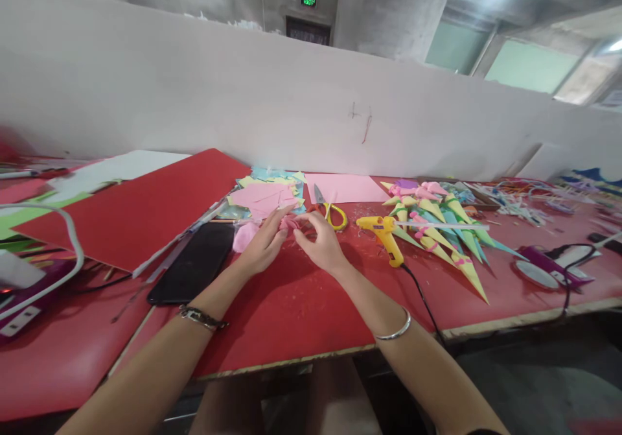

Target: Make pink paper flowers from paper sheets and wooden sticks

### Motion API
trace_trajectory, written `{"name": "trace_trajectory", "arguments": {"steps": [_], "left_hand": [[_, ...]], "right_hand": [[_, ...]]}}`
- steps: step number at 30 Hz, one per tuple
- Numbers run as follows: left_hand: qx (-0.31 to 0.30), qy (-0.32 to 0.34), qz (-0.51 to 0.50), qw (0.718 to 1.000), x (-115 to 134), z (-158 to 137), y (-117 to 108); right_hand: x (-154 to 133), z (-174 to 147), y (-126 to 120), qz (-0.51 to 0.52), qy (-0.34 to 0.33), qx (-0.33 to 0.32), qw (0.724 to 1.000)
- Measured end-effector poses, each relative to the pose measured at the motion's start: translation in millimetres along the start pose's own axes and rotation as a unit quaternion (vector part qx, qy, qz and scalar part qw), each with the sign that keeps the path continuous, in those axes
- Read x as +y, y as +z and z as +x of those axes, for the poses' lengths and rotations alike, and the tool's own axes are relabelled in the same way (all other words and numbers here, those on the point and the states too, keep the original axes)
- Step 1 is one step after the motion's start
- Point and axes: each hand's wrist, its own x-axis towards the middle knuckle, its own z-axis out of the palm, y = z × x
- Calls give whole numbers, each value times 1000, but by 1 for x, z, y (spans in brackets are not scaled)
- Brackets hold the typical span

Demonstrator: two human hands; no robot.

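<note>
We see our left hand (pixel 265 244) and our right hand (pixel 321 244) meeting over the red surface (pixel 291 312), fingers curled together around a small folded pink paper piece (pixel 290 223) pinched between their tips; how firmly each grips we cannot tell. At ten o'clock from the left hand lies a loose stack of pink and yellow paper sheets (pixel 265 195), and at eight o'clock a flat black phone (pixel 194 263). At one o'clock from the right hand sit yellow-handled scissors (pixel 330 211); at three o'clock rests a yellow hot-glue gun (pixel 383 231), with a heap of coloured paper cones (pixel 442 224) just beyond it.
</note>
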Motion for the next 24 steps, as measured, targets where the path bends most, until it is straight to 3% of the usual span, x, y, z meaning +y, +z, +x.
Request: {"name": "trace_trajectory", "arguments": {"steps": [11, 17, 24], "left_hand": [[18, -29, 110, 993, -3, 0, 1], [1, -27, 107, 994, -6, 0, 3], [75, 3, 110, 991, -5, 2, 3]], "right_hand": [[0, -1, 2, 8, -9, 0, 1000], [0, 0, 0, 5, -6, -6, 1000], [4, 0, 1, 5, 2, 7, 1000]]}}
